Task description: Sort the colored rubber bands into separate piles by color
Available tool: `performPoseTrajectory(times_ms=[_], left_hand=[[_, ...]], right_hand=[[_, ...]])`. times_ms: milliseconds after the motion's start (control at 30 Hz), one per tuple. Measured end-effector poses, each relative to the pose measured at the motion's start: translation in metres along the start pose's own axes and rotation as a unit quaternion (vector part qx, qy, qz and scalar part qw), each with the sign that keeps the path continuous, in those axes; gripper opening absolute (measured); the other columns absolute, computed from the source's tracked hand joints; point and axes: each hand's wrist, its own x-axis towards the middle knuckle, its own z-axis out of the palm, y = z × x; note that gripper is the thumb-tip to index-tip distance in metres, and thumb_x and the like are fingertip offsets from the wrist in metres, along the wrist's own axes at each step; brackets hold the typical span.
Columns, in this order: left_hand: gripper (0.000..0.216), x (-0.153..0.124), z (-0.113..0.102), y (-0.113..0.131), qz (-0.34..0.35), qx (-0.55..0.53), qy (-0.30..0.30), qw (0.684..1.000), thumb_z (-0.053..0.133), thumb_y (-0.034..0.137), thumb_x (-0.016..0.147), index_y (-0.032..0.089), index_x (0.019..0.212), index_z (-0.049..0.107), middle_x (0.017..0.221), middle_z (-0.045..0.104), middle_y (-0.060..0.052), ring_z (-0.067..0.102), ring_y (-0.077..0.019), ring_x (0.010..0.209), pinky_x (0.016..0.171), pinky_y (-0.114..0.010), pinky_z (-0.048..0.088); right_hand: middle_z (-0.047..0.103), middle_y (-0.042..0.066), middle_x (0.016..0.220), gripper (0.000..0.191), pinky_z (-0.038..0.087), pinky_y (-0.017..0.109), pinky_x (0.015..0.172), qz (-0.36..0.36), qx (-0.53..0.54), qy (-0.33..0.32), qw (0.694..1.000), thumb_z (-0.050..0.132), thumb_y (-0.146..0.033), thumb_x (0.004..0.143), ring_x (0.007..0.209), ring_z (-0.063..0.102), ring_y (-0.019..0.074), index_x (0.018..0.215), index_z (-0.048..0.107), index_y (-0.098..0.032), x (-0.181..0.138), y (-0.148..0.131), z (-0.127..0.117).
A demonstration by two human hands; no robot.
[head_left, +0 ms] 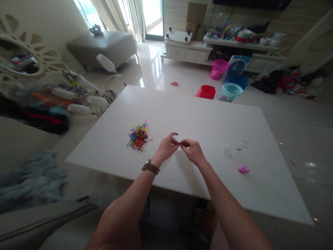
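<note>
Left hand (pixel 168 147), right hand (pixel 191 151) mid-frame, both pinching small red piece (pixel 179 144). Clear bottle (pixel 236 148) lying right of frame.

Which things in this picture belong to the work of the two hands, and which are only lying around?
Belonging, as it seems: small red piece pinched between left hand and right hand; pile of colourful pieces; yellow piece; perhaps the clear container and pink object, both untouched.

Probably just lying about: red bin; turquoise basket; pink basket; cardboard boxes.
</note>
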Motion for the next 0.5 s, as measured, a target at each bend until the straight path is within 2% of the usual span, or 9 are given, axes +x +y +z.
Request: performPoseTrajectory(times_ms=[233,367,500], left_hand=[[0.047,0.000,0.003,0.000,-0.004,0.026,-0.005,1.000,0.063,0.003,0.077,0.020,0.121,0.060,0.092,0.076,-0.005,0.073,-0.0158,0.082,0.076,-0.027,0.059],[0.039,0.001,-0.003,-0.005,-0.047,0.078,0.016,0.996,0.063,0.003,0.076,0.018,0.112,0.065,0.101,0.075,-0.008,0.072,-0.0167,0.088,0.077,-0.029,0.060],[0.029,0.001,-0.016,-0.015,-0.073,0.174,0.019,0.982,0.064,0.009,0.078,0.017,0.106,0.069,0.107,0.075,-0.010,0.071,-0.0207,0.096,0.087,-0.033,0.057]], right_hand=[[0.074,0.001,0.074,0.013,0.049,0.027,0.072,0.014,-0.043,0.017,0.999,0.062,-0.017,0.084,0.071,0.068,0.0160,0.077,0.072,-0.021,-0.001,0.009,0.001],[0.074,0.001,0.073,0.012,0.048,0.027,0.071,0.075,-0.082,0.033,0.993,0.064,-0.018,0.083,0.070,0.067,0.0162,0.076,0.072,-0.021,0.000,0.024,-0.002],[0.076,0.003,0.076,0.009,0.048,0.028,0.073,0.139,-0.138,0.024,0.980,0.069,-0.021,0.082,0.074,0.069,0.0180,0.075,0.074,-0.021,0.003,0.046,-0.007]])
